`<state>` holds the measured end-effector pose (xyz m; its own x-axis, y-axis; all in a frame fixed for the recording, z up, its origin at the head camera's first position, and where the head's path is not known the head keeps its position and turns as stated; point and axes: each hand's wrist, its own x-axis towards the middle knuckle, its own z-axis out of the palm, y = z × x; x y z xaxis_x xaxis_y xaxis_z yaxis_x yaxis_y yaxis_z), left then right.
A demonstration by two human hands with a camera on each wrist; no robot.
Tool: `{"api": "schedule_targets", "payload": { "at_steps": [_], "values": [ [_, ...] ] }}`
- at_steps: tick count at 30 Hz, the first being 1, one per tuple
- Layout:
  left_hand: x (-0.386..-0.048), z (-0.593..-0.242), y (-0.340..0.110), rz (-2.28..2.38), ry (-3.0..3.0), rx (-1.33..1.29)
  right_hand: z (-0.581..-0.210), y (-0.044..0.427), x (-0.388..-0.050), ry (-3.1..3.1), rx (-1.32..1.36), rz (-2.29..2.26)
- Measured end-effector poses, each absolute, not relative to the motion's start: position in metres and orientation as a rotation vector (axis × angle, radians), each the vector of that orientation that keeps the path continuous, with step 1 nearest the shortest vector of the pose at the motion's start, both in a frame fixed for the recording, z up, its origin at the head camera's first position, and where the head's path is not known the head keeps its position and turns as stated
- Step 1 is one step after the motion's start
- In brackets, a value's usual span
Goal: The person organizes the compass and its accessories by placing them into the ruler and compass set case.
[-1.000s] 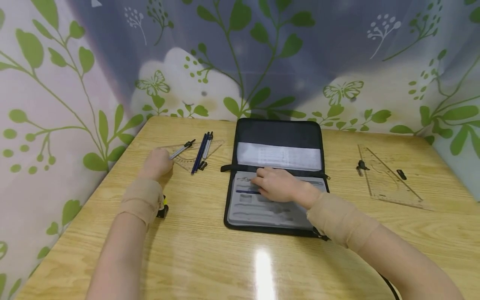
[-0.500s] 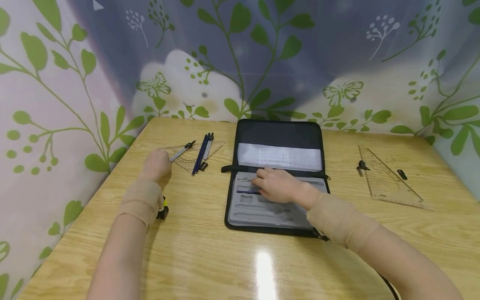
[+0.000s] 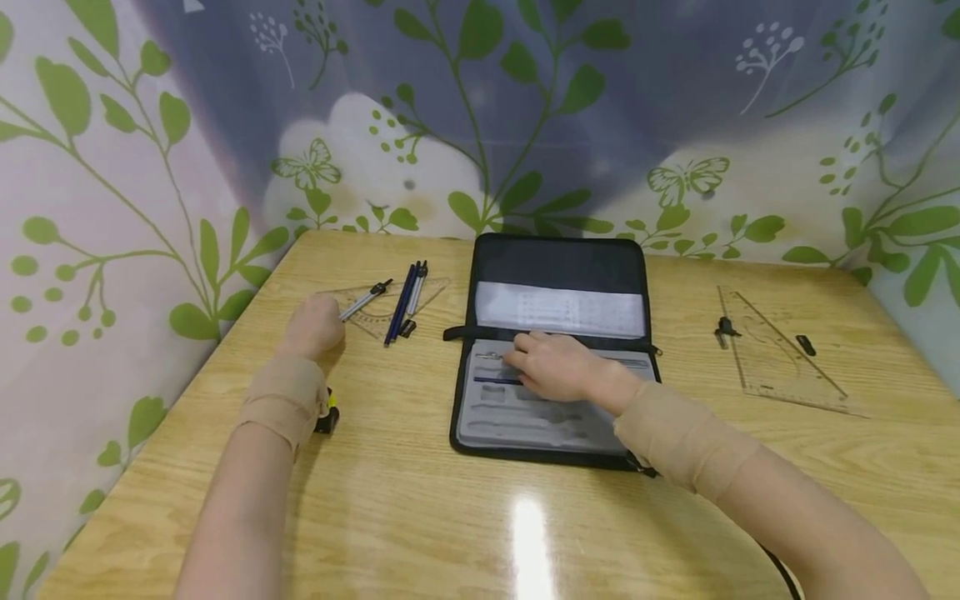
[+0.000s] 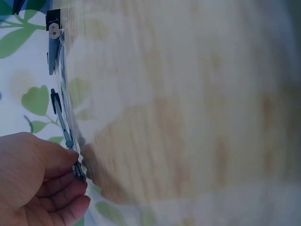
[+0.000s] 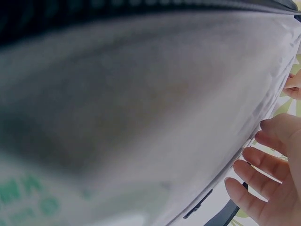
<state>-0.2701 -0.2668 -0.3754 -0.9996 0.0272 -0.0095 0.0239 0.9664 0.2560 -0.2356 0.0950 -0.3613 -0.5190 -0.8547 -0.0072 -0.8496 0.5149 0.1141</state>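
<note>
1. Head view: with the left hand (image 3: 313, 323), pinching a silver-and-black compass (image 3: 366, 301) across a clear triangle (image 3: 375, 322) at the far left of the table (image 3: 420, 500), near dark-blue pencils (image 3: 401, 307). With the right hand (image 3: 555, 367), reaching over the gray tray (image 3: 517, 438) of an open black case (image 3: 558, 258), bending fingers down beside a silver instrument (image 3: 489, 355) lying in the top slot. Showing well apart at right: another clear triangle (image 3: 780, 367).
2. Left wrist view: gripping the compass's lower end between thumb and fingertips, pointing its black head away from the palm.
3. Right wrist view: holding thumb and index tips close together at the tray's edge, spreading the other fingers loosely; leaving unclear whether pinching anything. Showing green lettering (image 5: 23, 197), blurred, at lower left.
</note>
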Motion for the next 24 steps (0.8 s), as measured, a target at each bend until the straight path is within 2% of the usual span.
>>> {"api": "schedule_targets", "payload": {
  "at_steps": [10, 16, 20, 24],
  "values": [
    [-0.27, -0.371, -0.262, 0.243, 3.131, 0.28, -0.361, 0.095, -0.237, -2.723, 1.526, -0.138],
    [-0.272, -0.362, -0.243, 0.283, 3.151, 0.381, -0.359, 0.102, -0.238, -2.726, 1.527, -0.033],
    [-0.269, -0.352, -0.218, 0.393, 3.154, 0.467, -0.354, 0.109, -0.237, -2.74, 1.395, 0.057],
    [-0.26, -0.338, -0.185, 0.454, 3.175, 0.674, -0.346, 0.12, -0.236, -2.633, 1.123, 0.21]
  ]
}}
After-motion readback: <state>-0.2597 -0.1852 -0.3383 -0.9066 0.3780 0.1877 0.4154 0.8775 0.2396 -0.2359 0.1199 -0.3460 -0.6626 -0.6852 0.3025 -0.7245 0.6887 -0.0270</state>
